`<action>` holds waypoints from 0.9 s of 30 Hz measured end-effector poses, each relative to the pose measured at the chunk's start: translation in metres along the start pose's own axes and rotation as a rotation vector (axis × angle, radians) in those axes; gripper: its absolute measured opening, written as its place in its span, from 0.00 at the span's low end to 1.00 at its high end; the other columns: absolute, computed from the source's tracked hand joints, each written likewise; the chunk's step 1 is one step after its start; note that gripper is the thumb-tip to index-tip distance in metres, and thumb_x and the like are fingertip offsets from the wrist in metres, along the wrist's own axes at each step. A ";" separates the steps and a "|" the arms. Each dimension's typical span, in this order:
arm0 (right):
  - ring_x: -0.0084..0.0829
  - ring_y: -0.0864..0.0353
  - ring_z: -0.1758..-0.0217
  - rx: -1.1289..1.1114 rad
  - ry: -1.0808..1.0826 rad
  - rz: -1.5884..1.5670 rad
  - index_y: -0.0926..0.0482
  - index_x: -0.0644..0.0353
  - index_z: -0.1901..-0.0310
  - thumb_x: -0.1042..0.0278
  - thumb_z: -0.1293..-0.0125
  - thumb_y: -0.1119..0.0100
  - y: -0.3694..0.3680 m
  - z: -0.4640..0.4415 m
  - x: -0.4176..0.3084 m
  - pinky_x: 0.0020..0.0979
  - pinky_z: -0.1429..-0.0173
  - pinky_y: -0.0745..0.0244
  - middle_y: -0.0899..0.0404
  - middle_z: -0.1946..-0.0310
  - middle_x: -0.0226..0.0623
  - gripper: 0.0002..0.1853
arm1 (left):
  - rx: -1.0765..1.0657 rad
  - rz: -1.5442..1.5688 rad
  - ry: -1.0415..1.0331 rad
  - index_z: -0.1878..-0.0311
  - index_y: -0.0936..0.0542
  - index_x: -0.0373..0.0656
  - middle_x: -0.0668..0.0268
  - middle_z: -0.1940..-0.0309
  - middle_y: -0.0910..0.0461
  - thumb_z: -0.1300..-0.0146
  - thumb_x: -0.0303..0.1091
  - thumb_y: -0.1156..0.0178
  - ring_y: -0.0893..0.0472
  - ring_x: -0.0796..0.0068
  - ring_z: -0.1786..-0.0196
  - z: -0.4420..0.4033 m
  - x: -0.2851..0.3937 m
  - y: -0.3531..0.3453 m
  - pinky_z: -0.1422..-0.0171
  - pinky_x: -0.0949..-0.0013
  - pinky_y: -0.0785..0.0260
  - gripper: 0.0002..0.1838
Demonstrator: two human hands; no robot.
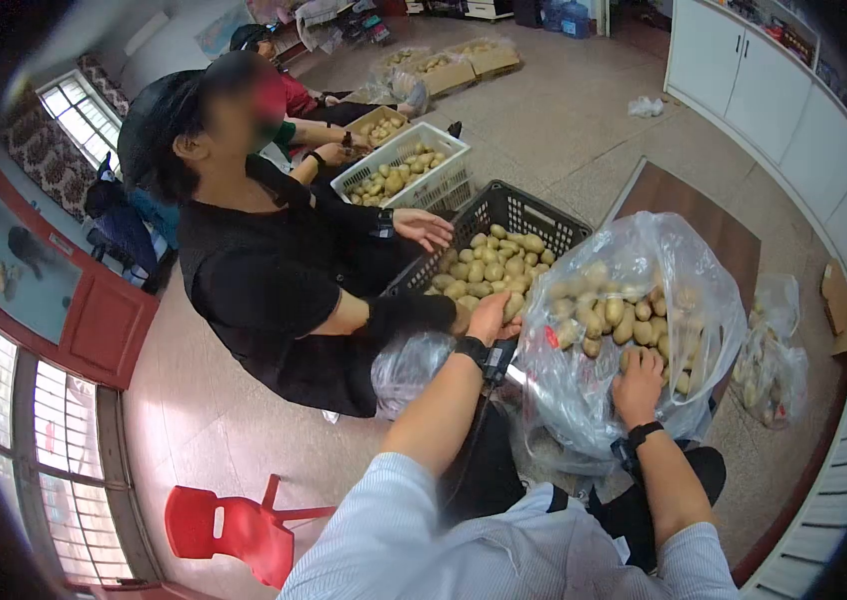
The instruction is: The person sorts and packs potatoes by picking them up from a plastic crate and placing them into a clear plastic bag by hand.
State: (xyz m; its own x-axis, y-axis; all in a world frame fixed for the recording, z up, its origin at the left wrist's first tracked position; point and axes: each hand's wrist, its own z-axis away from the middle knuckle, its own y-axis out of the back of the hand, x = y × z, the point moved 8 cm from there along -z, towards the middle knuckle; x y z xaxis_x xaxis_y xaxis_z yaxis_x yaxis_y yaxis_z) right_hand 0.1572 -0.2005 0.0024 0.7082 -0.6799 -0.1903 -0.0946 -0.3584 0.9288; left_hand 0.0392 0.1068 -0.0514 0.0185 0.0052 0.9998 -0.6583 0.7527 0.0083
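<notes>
My left hand (490,320) is at the near right edge of a black plastic crate (554,222), its fingers closed round a potato (514,305). Many potatoes (492,262) fill the crate. To the right, a large clear plastic bag (574,395) lies wide open with a heap of potatoes (616,312) in it. My right hand (638,388) reaches into the bag's near side, fingers curled over a potato (632,356) there; its fingertips are partly hidden. Both my wrists wear black bands.
A co-worker sits at my left, one open hand (424,228) above the crate. Beyond are a white crate (452,160) of potatoes, cardboard boxes (489,58) and other people. A brown board (684,200) lies under the bag. A red chair (229,530) stands behind left; tied bags (772,375) sit right.
</notes>
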 end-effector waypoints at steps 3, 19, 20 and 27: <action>0.51 0.39 0.39 -0.008 -0.066 -0.048 0.29 0.62 0.50 0.74 0.55 0.39 0.004 0.001 0.008 0.44 0.39 0.36 0.34 0.46 0.44 0.26 | 0.105 0.366 0.417 0.47 0.30 0.43 0.59 0.59 0.25 0.33 0.45 0.50 0.21 0.65 0.72 0.001 -0.024 0.011 0.74 0.65 0.24 0.18; 0.52 0.36 0.41 -0.024 -0.010 -0.081 0.28 0.65 0.57 0.81 0.49 0.48 -0.010 0.014 0.032 0.43 0.39 0.37 0.35 0.46 0.47 0.15 | 0.313 0.418 0.438 0.54 0.29 0.32 0.56 0.70 0.25 0.33 0.45 0.51 0.21 0.63 0.75 0.009 -0.023 0.030 0.73 0.66 0.24 0.20; 0.51 0.36 0.43 -0.009 -0.008 -0.103 0.28 0.65 0.57 0.83 0.49 0.49 -0.009 0.015 0.031 0.43 0.39 0.37 0.34 0.47 0.47 0.15 | 0.399 0.475 0.415 0.55 0.29 0.33 0.56 0.69 0.25 0.33 0.44 0.50 0.21 0.63 0.74 0.012 -0.025 0.035 0.73 0.66 0.24 0.20; 0.51 0.35 0.43 0.015 -0.046 -0.200 0.29 0.65 0.58 0.84 0.48 0.50 -0.012 0.012 0.036 0.42 0.39 0.37 0.32 0.49 0.48 0.14 | 0.473 0.520 0.449 0.47 0.31 0.35 0.58 0.67 0.25 0.37 0.35 0.46 0.23 0.65 0.76 0.009 -0.046 0.050 0.80 0.69 0.28 0.18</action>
State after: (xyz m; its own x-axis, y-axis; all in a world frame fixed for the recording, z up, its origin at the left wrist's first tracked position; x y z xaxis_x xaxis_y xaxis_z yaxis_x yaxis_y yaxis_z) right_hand 0.1753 -0.2284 -0.0197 0.6810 -0.6227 -0.3854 0.0346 -0.4984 0.8663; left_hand -0.0017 0.1381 -0.0968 -0.1432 0.6133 0.7767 -0.9106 0.2257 -0.3462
